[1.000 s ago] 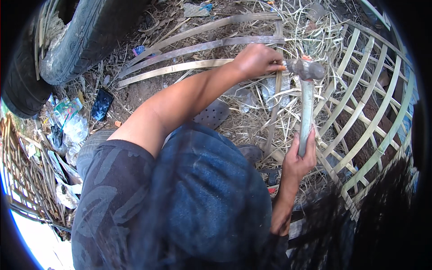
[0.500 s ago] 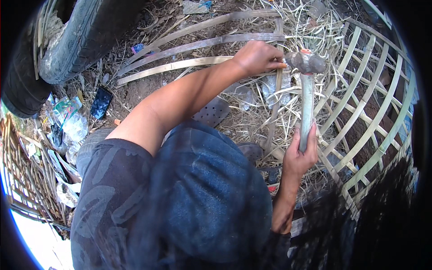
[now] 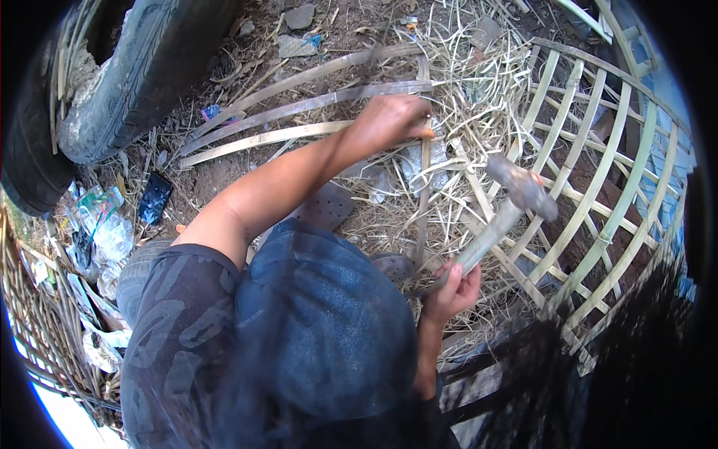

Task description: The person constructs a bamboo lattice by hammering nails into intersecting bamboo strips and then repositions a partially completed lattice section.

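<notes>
A hammer point(image 3: 486, 238) with a pale handle and a heavy dark head is gripped in my right hand point(image 3: 452, 293). Its head is raised to the right, apart from the wood. My left hand point(image 3: 390, 123) pinches at the upper part of an upright bamboo slat point(image 3: 423, 187), by the end of a pale bamboo strip point(image 3: 269, 139). What lies between those fingertips is too small to make out. Two more curved strips, one a greyish strip point(image 3: 314, 101), run left from the same upright above that hand.
A woven bamboo lattice point(image 3: 598, 247) stands at the right. Loose shavings point(image 3: 479, 97) cover the ground beside it. Tyres point(image 3: 134, 90) are at the upper left, with a phone point(image 3: 155, 198) and plastic bags point(image 3: 112, 224) below. A bundle of sticks point(image 3: 45, 322) lies far left.
The hammer has swung back from beside my left fingertips, its head now lower and tilted right. My left hand keeps its pinch at the slat. The whole view has shifted somewhat.
</notes>
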Demonstrator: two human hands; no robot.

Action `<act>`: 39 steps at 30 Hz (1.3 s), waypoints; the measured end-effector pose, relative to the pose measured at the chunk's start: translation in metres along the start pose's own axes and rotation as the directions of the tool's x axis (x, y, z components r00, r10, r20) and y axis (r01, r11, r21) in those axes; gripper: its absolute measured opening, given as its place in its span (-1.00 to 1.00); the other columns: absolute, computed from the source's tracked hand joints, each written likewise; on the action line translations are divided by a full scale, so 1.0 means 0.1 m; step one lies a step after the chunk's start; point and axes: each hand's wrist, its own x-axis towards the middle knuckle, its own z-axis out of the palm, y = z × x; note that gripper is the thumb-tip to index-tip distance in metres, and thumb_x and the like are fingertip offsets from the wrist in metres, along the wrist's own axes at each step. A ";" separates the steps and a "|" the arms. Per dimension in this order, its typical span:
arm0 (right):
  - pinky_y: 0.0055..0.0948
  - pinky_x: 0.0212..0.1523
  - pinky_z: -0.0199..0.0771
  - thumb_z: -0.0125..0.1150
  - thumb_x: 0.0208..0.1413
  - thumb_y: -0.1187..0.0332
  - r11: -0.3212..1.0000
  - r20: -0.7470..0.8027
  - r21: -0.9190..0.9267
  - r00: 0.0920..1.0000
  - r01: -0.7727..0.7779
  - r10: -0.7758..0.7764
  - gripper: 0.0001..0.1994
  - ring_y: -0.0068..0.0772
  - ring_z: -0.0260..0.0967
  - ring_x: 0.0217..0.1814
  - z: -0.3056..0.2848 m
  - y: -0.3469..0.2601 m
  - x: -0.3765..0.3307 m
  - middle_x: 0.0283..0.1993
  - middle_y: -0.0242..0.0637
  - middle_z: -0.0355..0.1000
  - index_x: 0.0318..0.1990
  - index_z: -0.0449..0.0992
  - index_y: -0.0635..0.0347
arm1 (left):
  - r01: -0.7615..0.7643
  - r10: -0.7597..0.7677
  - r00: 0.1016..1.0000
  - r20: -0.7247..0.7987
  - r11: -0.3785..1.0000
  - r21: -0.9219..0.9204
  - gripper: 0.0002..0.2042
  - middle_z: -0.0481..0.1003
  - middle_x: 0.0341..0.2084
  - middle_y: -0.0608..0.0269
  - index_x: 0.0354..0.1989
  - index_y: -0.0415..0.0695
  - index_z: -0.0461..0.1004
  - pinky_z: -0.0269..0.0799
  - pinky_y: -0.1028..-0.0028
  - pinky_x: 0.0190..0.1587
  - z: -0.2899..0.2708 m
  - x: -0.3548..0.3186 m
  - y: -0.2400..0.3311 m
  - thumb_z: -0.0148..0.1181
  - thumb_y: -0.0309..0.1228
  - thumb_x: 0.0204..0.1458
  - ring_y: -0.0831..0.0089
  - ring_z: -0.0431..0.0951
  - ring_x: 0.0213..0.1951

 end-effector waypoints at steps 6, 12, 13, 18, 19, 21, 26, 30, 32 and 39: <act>-0.60 -0.42 0.37 0.08 0.13 0.55 0.967 0.039 0.000 0.966 -0.255 0.255 -0.84 -0.59 0.28 -0.48 0.00 0.19 -0.05 -0.41 -0.33 0.30 -0.17 0.27 0.32 | -0.012 0.012 0.999 -0.038 1.000 0.003 -0.62 0.46 -0.44 0.20 -0.19 -0.08 0.49 0.46 0.33 -0.33 -0.05 -0.05 0.05 0.35 -0.18 -0.15 0.26 0.51 -0.39; -0.62 -0.60 0.26 0.13 0.13 0.50 0.904 0.010 -0.034 0.904 -0.426 0.427 -0.85 -0.66 0.23 -0.57 -0.24 0.69 -0.35 -0.44 -0.41 0.27 -0.22 0.28 0.24 | 0.081 -0.081 0.997 0.001 0.994 0.071 -0.56 0.47 -0.25 0.12 -0.09 -0.14 0.43 0.47 0.28 -0.17 -0.15 -0.20 0.13 0.31 -0.16 -0.10 0.18 0.51 -0.19; -0.62 -0.64 0.23 0.13 0.13 0.49 0.852 -0.022 0.048 0.852 -0.522 0.523 -0.86 -0.68 0.22 -0.58 -0.26 0.63 -0.42 -0.46 -0.42 0.26 -0.23 0.28 0.23 | 0.088 -0.090 0.996 0.010 0.991 0.097 -0.52 0.47 -0.22 0.07 -0.05 -0.17 0.39 0.46 0.27 -0.13 -0.15 -0.24 0.16 0.27 -0.11 -0.06 0.12 0.50 -0.15; -0.65 -0.64 0.24 0.00 0.16 0.51 0.864 0.042 0.302 0.911 -0.403 0.410 -0.91 -0.65 0.15 -0.62 -0.29 0.52 -0.53 -0.51 -0.39 0.21 -0.23 0.24 0.24 | 0.252 -0.256 0.965 0.046 0.964 0.082 -0.53 0.53 -0.37 0.00 -0.20 -0.19 0.49 0.47 0.23 -0.22 -0.25 -0.40 0.02 0.29 -0.03 -0.12 0.06 0.55 -0.31; -0.65 -0.64 0.24 0.00 0.16 0.51 0.864 0.042 0.304 0.912 -0.401 0.408 -0.91 -0.65 0.15 -0.62 -0.31 0.52 -0.55 -0.51 -0.39 0.21 -0.23 0.24 0.24 | 0.250 -0.254 0.966 0.045 0.965 0.083 -0.53 0.53 -0.37 0.00 -0.20 -0.19 0.49 0.47 0.23 -0.22 -0.27 -0.36 0.03 0.29 -0.03 -0.12 0.06 0.55 -0.31; -0.63 -0.57 0.31 -0.01 0.16 0.55 0.931 -0.094 0.324 0.973 -0.170 0.210 -0.91 -0.61 0.20 -0.58 -0.34 0.54 -0.61 -0.49 -0.37 0.23 -0.22 0.24 0.24 | 0.354 -0.418 0.849 0.322 0.904 0.241 -0.46 0.51 -0.49 -0.04 -0.30 -0.18 0.45 0.46 0.14 -0.33 -0.33 -0.30 0.03 0.09 0.16 -0.05 -0.02 0.55 -0.35; -0.45 -0.36 0.43 0.25 0.06 0.45 0.967 0.292 -0.121 0.922 -0.226 0.252 -0.85 -0.52 0.38 -0.42 -0.52 0.68 -0.09 -0.50 -0.30 0.39 -0.36 0.41 0.34 | 0.343 -0.448 0.838 0.311 0.876 0.339 -0.41 0.48 -0.66 -0.02 -0.46 -0.20 0.51 0.41 0.13 -0.42 -0.24 -0.25 -0.06 0.08 0.22 -0.08 -0.01 0.53 -0.50; -0.54 -0.45 0.25 0.27 0.03 0.44 0.883 0.247 -0.450 0.933 -0.129 0.262 -0.86 -0.65 0.21 -0.50 -0.43 0.51 -0.13 -0.56 -0.42 0.34 -0.43 0.44 0.30 | 0.345 -0.470 0.810 0.350 0.865 0.365 -0.40 0.48 -0.66 -0.04 -0.56 -0.22 0.50 0.43 0.14 -0.43 -0.27 -0.24 0.02 0.08 0.21 -0.08 -0.02 0.53 -0.49; -0.56 -0.46 0.23 0.26 0.04 0.43 0.930 0.262 -0.337 0.934 -0.146 0.242 -0.86 -0.66 0.18 -0.50 -0.44 0.61 -0.23 -0.57 -0.43 0.31 -0.42 0.45 0.30 | 0.280 -0.421 0.851 0.314 0.869 0.407 -0.37 0.49 -0.65 0.00 -0.55 -0.20 0.49 0.45 0.18 -0.41 -0.23 -0.27 0.01 -0.04 0.24 -0.04 0.02 0.55 -0.47; -0.60 -0.80 0.02 -0.11 0.27 0.03 0.862 0.366 0.021 0.806 -0.507 0.465 -0.55 -0.64 0.07 -0.80 0.01 0.06 0.09 -0.76 -0.46 0.13 -0.55 0.25 0.18 | 0.219 -0.397 0.866 0.303 0.847 0.484 -0.33 0.49 -0.66 0.04 -0.49 -0.16 0.47 0.43 0.20 -0.54 -0.21 -0.32 -0.02 -0.20 0.30 0.00 0.08 0.56 -0.53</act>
